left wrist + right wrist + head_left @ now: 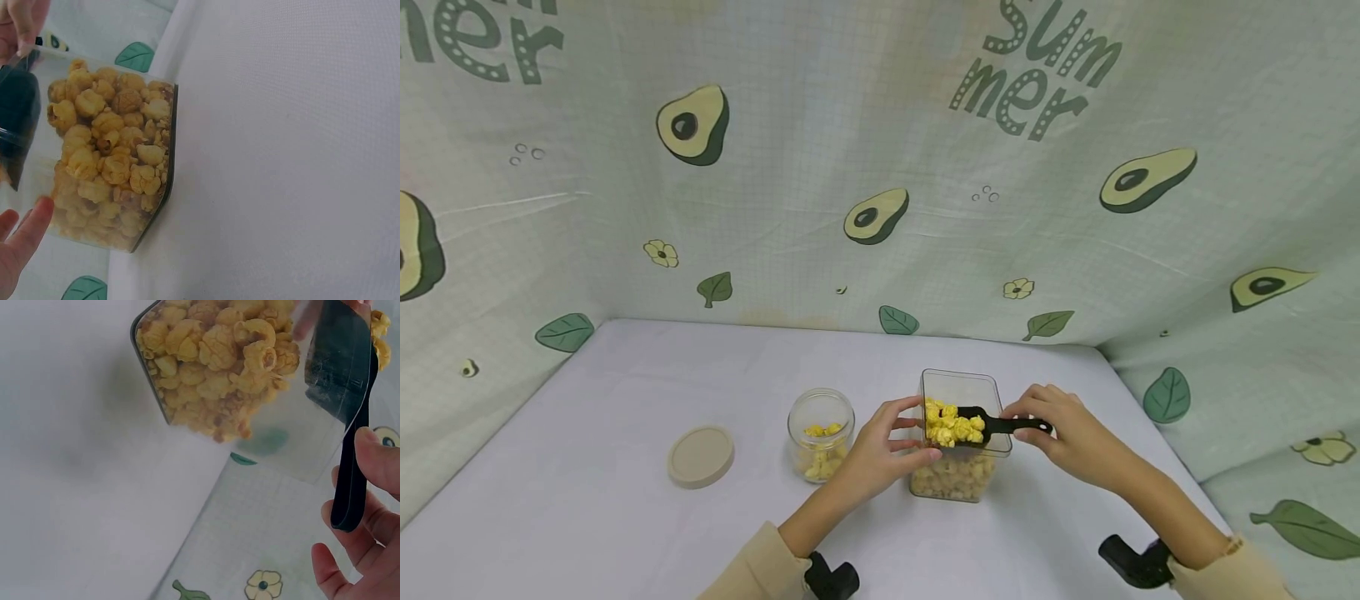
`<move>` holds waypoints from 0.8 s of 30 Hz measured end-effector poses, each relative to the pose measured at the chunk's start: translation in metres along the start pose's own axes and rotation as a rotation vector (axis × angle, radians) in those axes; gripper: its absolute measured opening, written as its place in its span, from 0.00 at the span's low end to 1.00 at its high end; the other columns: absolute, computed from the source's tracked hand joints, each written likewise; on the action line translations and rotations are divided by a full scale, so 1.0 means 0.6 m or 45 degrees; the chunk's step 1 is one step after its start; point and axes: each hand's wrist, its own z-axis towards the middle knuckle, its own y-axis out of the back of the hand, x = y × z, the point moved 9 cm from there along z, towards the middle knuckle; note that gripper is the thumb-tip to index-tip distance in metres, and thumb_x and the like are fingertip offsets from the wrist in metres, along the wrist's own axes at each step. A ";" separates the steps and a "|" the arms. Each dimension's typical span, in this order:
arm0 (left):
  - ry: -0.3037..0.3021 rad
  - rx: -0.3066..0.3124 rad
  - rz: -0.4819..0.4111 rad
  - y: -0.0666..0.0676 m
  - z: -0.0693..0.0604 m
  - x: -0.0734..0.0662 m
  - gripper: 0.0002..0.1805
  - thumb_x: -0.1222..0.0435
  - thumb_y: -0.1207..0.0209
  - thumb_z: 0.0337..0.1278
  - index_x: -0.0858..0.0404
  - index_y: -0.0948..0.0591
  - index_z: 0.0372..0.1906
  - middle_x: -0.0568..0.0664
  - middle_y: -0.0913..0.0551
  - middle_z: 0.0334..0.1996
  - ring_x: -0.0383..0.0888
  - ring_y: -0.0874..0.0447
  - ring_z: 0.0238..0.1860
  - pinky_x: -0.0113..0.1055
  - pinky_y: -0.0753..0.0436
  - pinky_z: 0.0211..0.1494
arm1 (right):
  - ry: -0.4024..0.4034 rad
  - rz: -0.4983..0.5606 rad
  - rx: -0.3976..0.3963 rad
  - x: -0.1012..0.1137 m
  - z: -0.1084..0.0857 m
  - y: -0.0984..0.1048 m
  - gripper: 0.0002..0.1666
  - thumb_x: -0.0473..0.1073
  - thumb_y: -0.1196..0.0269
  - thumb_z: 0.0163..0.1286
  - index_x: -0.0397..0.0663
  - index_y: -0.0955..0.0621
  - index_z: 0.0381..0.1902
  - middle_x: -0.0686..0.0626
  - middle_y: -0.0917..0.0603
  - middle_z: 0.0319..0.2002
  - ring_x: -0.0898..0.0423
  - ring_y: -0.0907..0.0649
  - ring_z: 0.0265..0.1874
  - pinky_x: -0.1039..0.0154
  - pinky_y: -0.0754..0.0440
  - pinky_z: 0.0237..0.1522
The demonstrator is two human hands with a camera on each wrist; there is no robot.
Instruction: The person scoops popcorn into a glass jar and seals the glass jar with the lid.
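And the right-hand grip [1060, 429] pinches the black scoop [992, 423], yellow popcorn [951, 429] heaped on it at the mouth of the clear container [962, 390]! The left-hand grip [880, 454], fingers loosely extended, touches the container's side. Further left: a popcorn-holding jar [822, 408], then a beige lid [700, 457] on the tabletop [587, 500].

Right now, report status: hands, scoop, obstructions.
Right hand holds black scoop. Scoop loaded with yellow popcorn, at container mouth. Left hand against container, between it and round jar.
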 end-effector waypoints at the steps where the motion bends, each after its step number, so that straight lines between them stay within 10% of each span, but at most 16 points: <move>1: 0.000 0.000 -0.004 0.000 0.000 0.000 0.38 0.58 0.35 0.51 0.58 0.38 0.67 0.56 0.35 0.62 0.56 0.28 0.58 0.44 0.21 0.57 | -0.009 -0.001 -0.006 -0.001 -0.001 0.000 0.13 0.37 0.34 0.57 0.55 0.18 0.41 0.62 0.22 0.36 0.61 0.26 0.37 0.64 0.35 0.34; 24: 0.017 -0.006 -0.016 -0.001 0.000 0.007 0.37 0.58 0.35 0.51 0.54 0.37 0.67 0.54 0.35 0.62 0.56 0.27 0.57 0.44 0.21 0.57 | 0.000 -0.023 -0.163 -0.004 0.002 0.001 0.16 0.33 0.32 0.52 0.52 0.18 0.40 0.59 0.21 0.34 0.59 0.26 0.36 0.62 0.35 0.35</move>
